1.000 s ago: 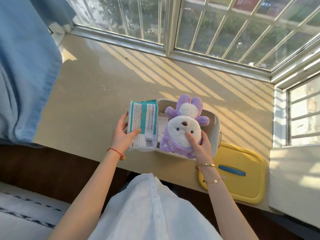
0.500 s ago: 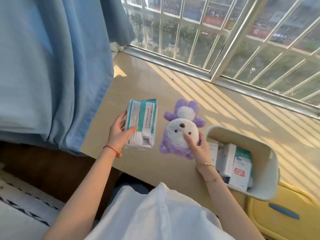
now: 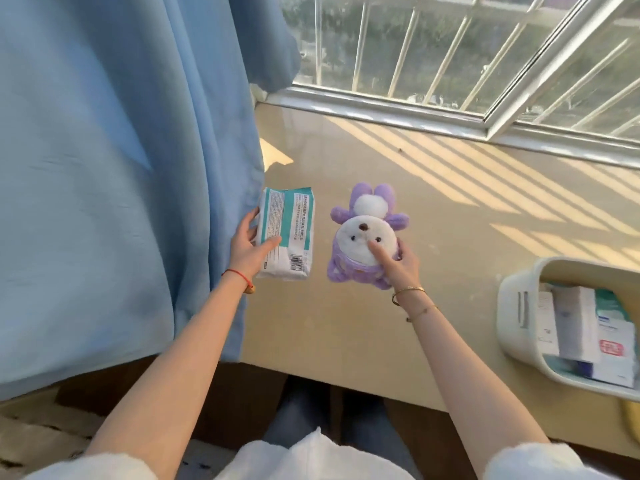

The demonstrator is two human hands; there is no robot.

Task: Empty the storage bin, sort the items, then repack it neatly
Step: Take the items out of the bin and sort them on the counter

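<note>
Head view: the left hand (image 3: pixel 250 244) grips a teal-and-white packet (image 3: pixel 287 233) and the right hand (image 3: pixel 398 263) grips a purple plush toy (image 3: pixel 363 237), both now carried leftward, well clear of the storage bin (image 3: pixel 519 317) at right. Boxes (image 3: pixel 585 327) remain inside; emptying appears only begun.

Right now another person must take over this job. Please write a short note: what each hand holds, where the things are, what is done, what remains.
Left hand: holds the wipes pack low over the ledge, beside the curtain.
Right hand: holds the purple plush toy, face up.
Bin: at the right edge, with several boxes inside.
Done: two items are out.
Left: set both down, empty the boxes, sort, repack.
</note>
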